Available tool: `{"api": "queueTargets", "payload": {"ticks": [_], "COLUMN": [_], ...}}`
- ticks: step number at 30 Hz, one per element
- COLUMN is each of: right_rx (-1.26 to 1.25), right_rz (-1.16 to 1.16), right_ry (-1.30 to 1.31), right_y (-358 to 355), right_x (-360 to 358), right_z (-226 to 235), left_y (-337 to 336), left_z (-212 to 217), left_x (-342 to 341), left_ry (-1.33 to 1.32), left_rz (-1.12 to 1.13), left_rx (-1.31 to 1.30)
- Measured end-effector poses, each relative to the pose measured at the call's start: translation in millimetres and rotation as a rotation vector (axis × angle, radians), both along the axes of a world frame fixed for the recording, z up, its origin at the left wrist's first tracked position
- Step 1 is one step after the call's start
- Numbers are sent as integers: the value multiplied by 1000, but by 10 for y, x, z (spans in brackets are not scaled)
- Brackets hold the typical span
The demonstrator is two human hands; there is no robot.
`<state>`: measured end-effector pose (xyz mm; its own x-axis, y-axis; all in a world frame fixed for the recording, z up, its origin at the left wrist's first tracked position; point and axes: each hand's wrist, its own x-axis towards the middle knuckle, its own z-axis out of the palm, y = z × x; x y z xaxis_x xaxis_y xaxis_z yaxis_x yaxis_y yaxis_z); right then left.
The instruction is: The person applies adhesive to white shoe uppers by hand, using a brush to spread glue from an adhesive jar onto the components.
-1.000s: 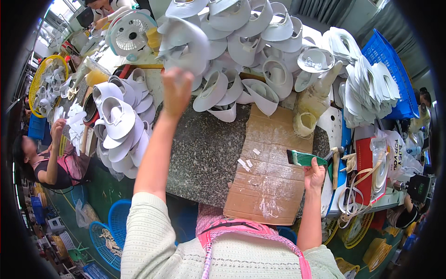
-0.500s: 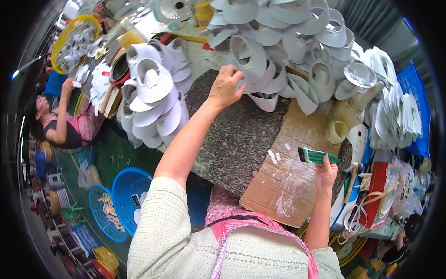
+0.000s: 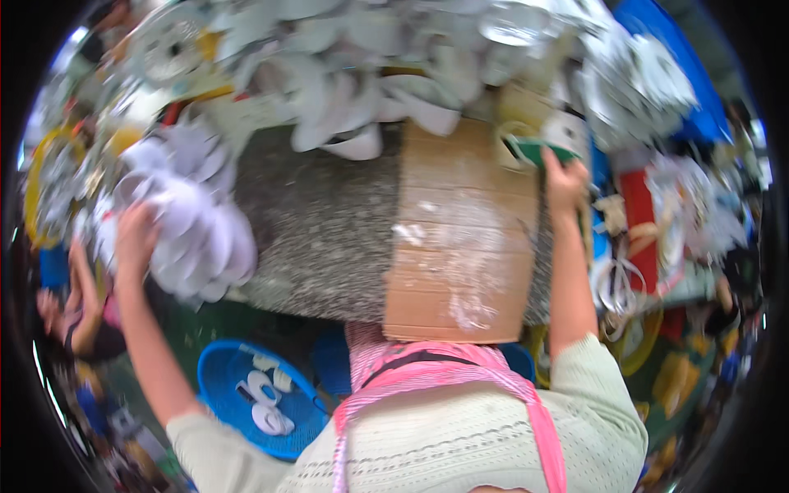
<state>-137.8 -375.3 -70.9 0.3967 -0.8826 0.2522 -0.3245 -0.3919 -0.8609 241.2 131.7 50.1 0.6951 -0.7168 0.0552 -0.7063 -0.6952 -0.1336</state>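
My left hand (image 3: 138, 234), blurred, is at the outer edge of a stack of white curved pieces (image 3: 187, 209) that look like shoe uppers. Its fingertips meet the top piece, but blur hides whether they grip it. My right hand (image 3: 567, 182) is closed round the green handle of a brush (image 3: 542, 153) with dark bristles, held above the far right end of the cardboard sheet (image 3: 419, 296). White scraps and a whitish smear (image 3: 468, 246) lie on that cardboard. Beyond it, more of the same white pieces (image 3: 337, 99) form a large pile.
The cardboard rests on a dark speckled slab (image 3: 320, 222). A cloudy yellowish container (image 3: 519, 111) stands at the back right. White strips (image 3: 620, 283) and a plastic bag (image 3: 690, 201) lie on the right. A blue basket (image 3: 215, 361) with white pieces is below left. Another person (image 3: 90, 316) sits at far left.
My left hand has gone from the far pile to the left stack. My right hand has carried the brush from above the cardboard's middle toward its far end. The view has turned.
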Motion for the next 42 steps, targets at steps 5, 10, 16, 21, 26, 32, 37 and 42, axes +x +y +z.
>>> {"api": "queueTargets", "payload": {"ticks": [5, 10, 16, 21, 26, 32, 37, 42], "right_rx": [-470, -470, 60, 510, 414, 257, 398, 333], "right_rz": [-72, 11, -27, 378, 657, 861, 743, 797], "right_ry": [359, 29, -252, -264, -237, 221, -60, 159], "right_y": [-361, -418, -393, 453, 933, 793, 782, 771], "right_x": [125, -138, -602, -289, 442, 511, 853, 358], "right_z": [-341, -56, -333, -217, -563, -390, -585, -564], "left_y": [-930, -2061, -2448, -2340, -2129, -2014, -2117, -2093], "left_z": [165, -755, -1665, -1343, -1544, -1626, -1553, -1556], "left_x": [-602, -2071, -2722, -2553, -2535, -2489, -2436, -2284], "left_ry": [-352, -178, 283, 468, 393, 426, 499, 628], "left_rz": [-91, -286, -398, -531, -515, -488, -469, -538], "left_rx": [-151, -302, -203, -137, -130, -130, -171, -83]}}
